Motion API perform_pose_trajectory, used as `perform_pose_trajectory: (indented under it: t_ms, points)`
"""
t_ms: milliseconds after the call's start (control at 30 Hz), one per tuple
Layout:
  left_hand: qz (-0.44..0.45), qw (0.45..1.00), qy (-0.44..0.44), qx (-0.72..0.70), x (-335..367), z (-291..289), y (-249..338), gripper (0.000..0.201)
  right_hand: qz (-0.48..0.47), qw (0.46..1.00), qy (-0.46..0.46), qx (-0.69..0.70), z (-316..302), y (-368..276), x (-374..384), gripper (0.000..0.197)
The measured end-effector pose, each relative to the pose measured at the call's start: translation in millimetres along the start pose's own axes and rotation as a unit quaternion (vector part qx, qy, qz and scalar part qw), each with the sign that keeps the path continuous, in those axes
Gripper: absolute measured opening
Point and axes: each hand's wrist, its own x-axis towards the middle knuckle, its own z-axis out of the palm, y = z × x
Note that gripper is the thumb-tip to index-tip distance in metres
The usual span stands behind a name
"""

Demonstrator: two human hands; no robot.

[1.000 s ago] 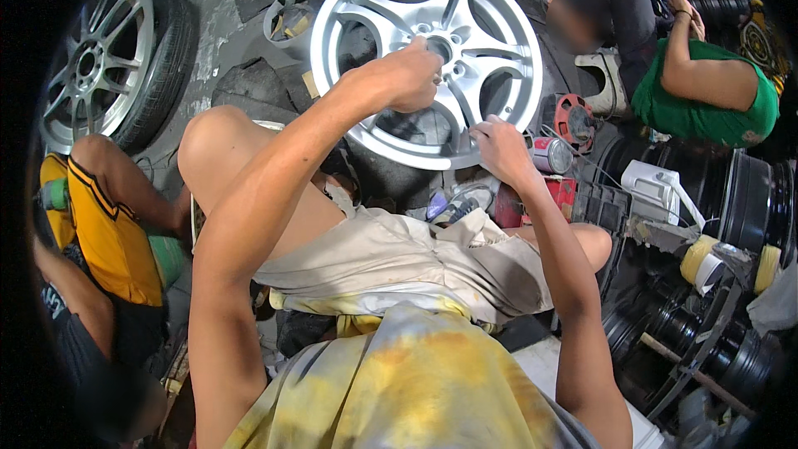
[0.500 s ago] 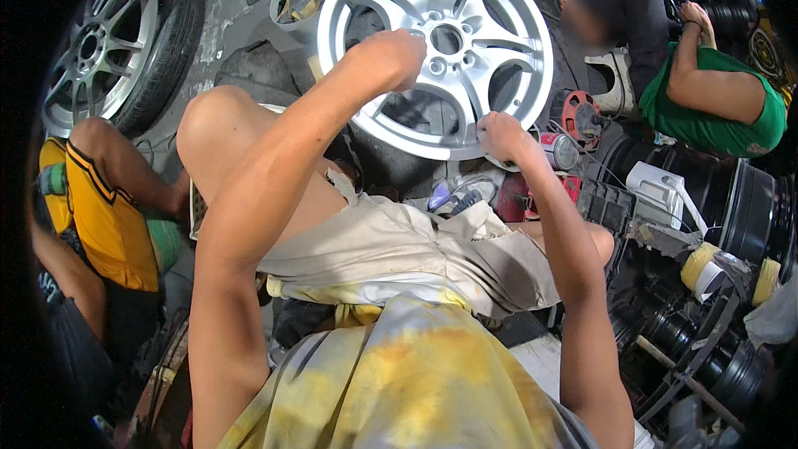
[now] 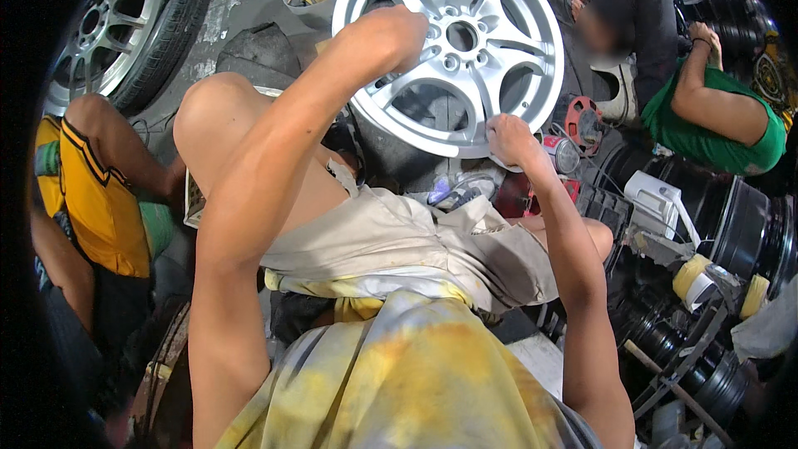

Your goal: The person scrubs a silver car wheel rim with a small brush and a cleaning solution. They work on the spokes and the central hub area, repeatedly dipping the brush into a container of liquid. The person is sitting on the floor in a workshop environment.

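A silver alloy wheel rim lies face up before my knees, its bare centre hole and bolt holes showing. Over its left spokes is my left hand, fingers curled under and closed; whatever they hold is hidden behind the back of the hand. My right hand grips the wheel's near right edge, thumb on top and the other fingers mostly out of sight below.
At the far left another alloy wheel leans by a black tyre. A round tub stands beyond my left knee. Near my right hand are a can and a red reel. People sit on both sides; dark rims fill the right.
My left hand has shifted slightly away from the wheel's centre, outward along the spokes. The right hand keeps its hold on the edge. The whole view has moved a little.
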Motion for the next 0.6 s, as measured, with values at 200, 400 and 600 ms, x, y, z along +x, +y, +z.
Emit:
perform_pose_trajectory:
  t_ms: [200, 400, 600]
  points:
    - [-0.022, 0.999, -0.031, 0.025, -11.3, -17.3, 5.1, 0.031, -0.090, 0.993, 0.058, 0.041, -16.2, 0.9, -3.7, 0.022]
    - [-0.025, 0.999, -0.019, 0.027, -14.0, -18.2, 10.1, 0.029, -0.061, 0.997, 0.048, -0.026, 10.2, 8.6, -13.8, 0.020]
    - [0.026, 0.996, 0.079, 0.006, -27.7, -12.4, 3.4, 0.020, -0.059, 0.997, 0.039, 0.017, -13.5, -1.8, -11.7, 0.022]
